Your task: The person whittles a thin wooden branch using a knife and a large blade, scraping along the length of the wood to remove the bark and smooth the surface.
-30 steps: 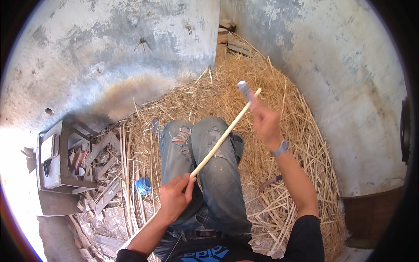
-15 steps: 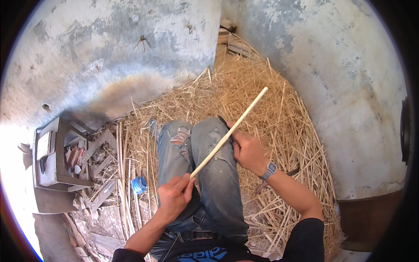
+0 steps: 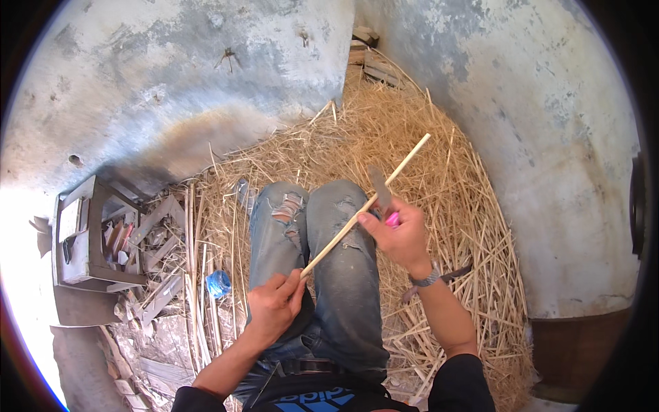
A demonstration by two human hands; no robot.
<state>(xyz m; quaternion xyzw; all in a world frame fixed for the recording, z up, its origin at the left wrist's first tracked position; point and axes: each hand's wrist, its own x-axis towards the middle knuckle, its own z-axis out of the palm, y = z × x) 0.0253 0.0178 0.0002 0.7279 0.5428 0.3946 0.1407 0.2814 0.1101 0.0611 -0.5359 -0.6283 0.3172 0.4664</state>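
Note:
A pale, slender stick (image 3: 334, 242), stripped and smooth, slants across my jeans from lower left to upper right. My left hand (image 3: 276, 307) is closed around its lower end, near my lap. Beyond my right knee, my right hand (image 3: 400, 235) grips a knife (image 3: 378, 185) with a wide grey blade; a bit of pink shows at its handle. The blade crosses the upper part of the stick and appears to lie against it. The thumb of that hand rests by the stick's side. The far end of the stick sticks out past the blade over the straw.
Straw shavings (image 3: 391, 117) and split sticks (image 3: 473, 302) cover the floor ahead and to the right. A roll of blue twine (image 3: 218, 283) lies left of my legs. Farther left stands a wooden cabinet (image 3: 86, 240) beside broken boards (image 3: 163, 302). Worn plaster walls (image 3: 535, 137) enclose the corner.
My right hand has turned, bringing the knife blade into view across the stick. The stick and my left hand stay nearly in place.

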